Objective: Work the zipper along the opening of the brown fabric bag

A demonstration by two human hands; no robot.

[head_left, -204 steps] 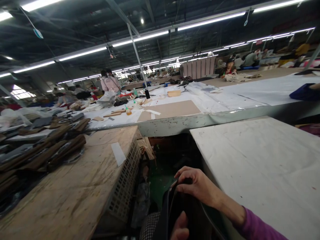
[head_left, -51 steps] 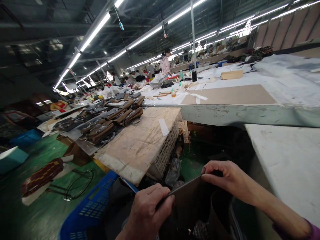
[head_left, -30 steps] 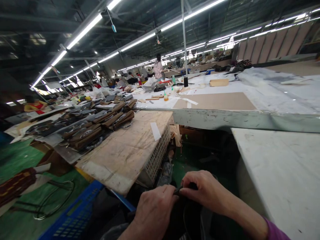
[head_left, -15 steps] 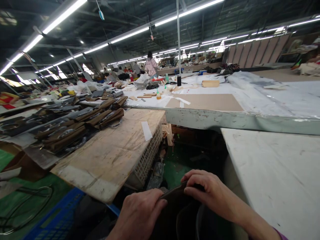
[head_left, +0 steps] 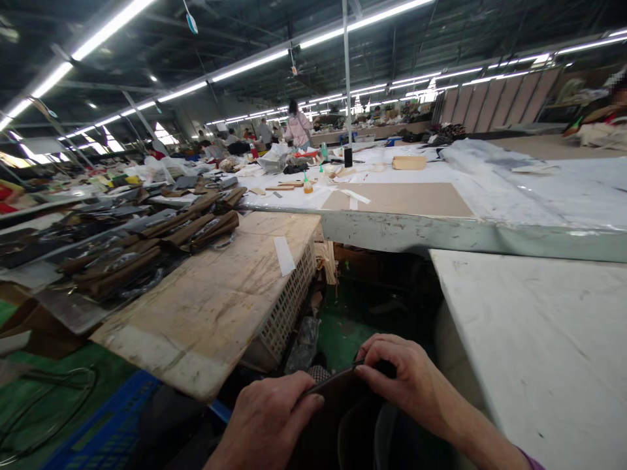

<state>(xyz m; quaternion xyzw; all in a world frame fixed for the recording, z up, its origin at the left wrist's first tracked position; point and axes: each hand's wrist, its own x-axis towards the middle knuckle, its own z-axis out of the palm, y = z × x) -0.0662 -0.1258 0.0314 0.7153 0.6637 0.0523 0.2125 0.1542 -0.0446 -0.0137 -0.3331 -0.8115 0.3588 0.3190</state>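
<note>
A dark, flexible piece that looks like fabric or leather (head_left: 343, 405) hangs between my hands at the bottom of the head view. My left hand (head_left: 272, 414) pinches its top edge, thumb towards me. Further along the same edge, my right hand (head_left: 396, 372) grips it between thumb and curled fingers. Several layers or folds show below the edge, but they are too dark to make out. The piece's lower part runs out of the frame, so I cannot tell what it is as a whole.
A worn board (head_left: 220, 287) lies on a white plastic crate (head_left: 289, 307) at the left. Brown folded pieces (head_left: 181, 238) are piled beyond it. A white tabletop (head_left: 539, 326) stands at the right, a long white worktable (head_left: 392, 232) ahead. A blue crate (head_left: 102, 424) sits lower left.
The view has shifted slightly, and the scene sits a little further left. Both hands keep their hold on the dark piece, with hardly any movement.
</note>
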